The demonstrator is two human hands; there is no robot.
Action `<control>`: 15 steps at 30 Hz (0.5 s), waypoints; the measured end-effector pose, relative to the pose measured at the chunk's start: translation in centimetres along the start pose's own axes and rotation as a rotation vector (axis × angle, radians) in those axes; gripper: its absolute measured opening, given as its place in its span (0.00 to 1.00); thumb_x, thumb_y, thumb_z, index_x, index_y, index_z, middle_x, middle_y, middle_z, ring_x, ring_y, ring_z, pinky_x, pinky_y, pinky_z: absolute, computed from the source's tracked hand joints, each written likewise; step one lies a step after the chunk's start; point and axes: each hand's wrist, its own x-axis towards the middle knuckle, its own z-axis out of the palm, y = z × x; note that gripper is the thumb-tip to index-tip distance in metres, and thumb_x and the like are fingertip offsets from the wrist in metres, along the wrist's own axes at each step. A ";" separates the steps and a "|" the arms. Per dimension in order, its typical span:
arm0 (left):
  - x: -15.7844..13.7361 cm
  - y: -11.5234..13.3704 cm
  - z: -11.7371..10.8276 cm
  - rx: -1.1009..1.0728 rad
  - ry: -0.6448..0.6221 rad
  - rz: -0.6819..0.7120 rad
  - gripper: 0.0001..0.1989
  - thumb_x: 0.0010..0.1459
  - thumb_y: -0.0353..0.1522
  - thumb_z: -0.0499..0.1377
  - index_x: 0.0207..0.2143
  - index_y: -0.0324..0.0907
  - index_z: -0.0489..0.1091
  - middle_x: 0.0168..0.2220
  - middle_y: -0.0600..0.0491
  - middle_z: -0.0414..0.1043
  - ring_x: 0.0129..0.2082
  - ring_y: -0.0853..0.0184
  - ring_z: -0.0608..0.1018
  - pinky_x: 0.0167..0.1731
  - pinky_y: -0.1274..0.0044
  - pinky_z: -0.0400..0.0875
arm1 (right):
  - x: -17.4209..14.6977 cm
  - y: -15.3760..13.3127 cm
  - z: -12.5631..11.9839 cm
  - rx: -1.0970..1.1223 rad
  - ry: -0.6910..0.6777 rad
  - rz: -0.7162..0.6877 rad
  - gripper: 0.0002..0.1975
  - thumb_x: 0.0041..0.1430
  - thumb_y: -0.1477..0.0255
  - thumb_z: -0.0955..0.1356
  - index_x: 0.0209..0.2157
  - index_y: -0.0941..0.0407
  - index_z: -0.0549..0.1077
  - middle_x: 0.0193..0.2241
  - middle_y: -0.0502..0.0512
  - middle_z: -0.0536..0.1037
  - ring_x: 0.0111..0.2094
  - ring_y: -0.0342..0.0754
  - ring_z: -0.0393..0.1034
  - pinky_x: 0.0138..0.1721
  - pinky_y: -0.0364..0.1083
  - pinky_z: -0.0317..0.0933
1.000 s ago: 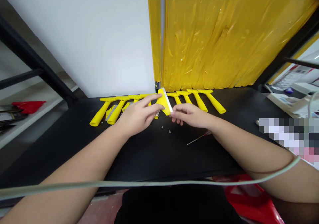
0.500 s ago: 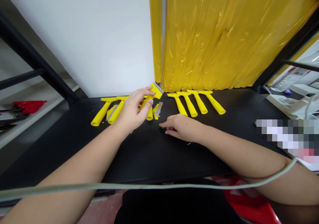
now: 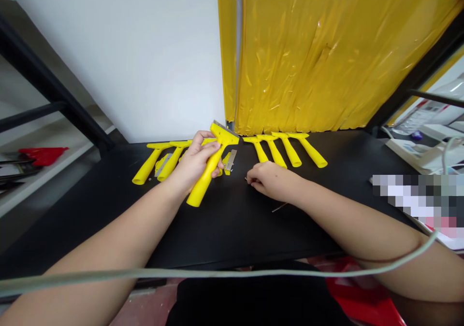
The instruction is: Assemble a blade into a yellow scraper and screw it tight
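My left hand (image 3: 199, 161) is closed round the neck of a yellow scraper (image 3: 210, 169). Its wide head, with a metal strip along the top edge, points up and away, and the hollow handle end slants toward me. My right hand (image 3: 264, 178) is low over the black table, fingertips pinched together. A tiny shiny bit shows at those fingertips, too small to name. Under my right wrist a thin metal rod (image 3: 279, 207) lies on the table, partly hidden. Just right of the held scraper is a loose yellow head piece with a metal plate (image 3: 230, 161).
Several yellow scraper handles (image 3: 308, 151) lie at the back right of the black table (image 3: 224, 234); more (image 3: 147, 166) lie at the left, beside another metal-plated piece (image 3: 164, 165). A pale cable (image 3: 232, 271) crosses in front of me. Papers (image 3: 416, 210) lie at the right.
The scraper in my left hand has turned and come nearer, so its full handle now shows. My right hand has drawn slightly to the right, its fingers more curled, uncovering more of the rod.
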 end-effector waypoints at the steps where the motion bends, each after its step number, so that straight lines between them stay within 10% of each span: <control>1: 0.0 0.1 0.0 -0.020 -0.008 -0.026 0.19 0.62 0.36 0.64 0.48 0.50 0.57 0.24 0.61 0.71 0.13 0.70 0.70 0.15 0.81 0.65 | -0.1 0.2 -0.2 0.006 0.002 0.004 0.10 0.63 0.83 0.67 0.39 0.58 0.80 0.39 0.58 0.80 0.40 0.50 0.74 0.43 0.46 0.64; 11: 0.8 0.4 -0.5 -0.187 0.012 -0.159 0.18 0.58 0.28 0.63 0.45 0.47 0.58 0.33 0.55 0.72 0.20 0.70 0.75 0.12 0.86 0.60 | -0.6 0.9 -0.5 0.068 0.034 -0.105 0.12 0.56 0.87 0.67 0.34 0.56 0.76 0.35 0.53 0.77 0.36 0.47 0.69 0.38 0.45 0.60; 15: 0.7 0.7 -0.2 -0.179 -0.021 -0.203 0.17 0.58 0.28 0.63 0.45 0.46 0.58 0.35 0.53 0.73 0.20 0.71 0.74 0.11 0.86 0.59 | -0.6 1.5 -1.1 0.246 0.289 -0.259 0.09 0.58 0.85 0.67 0.34 0.56 0.74 0.33 0.51 0.76 0.32 0.44 0.68 0.37 0.44 0.61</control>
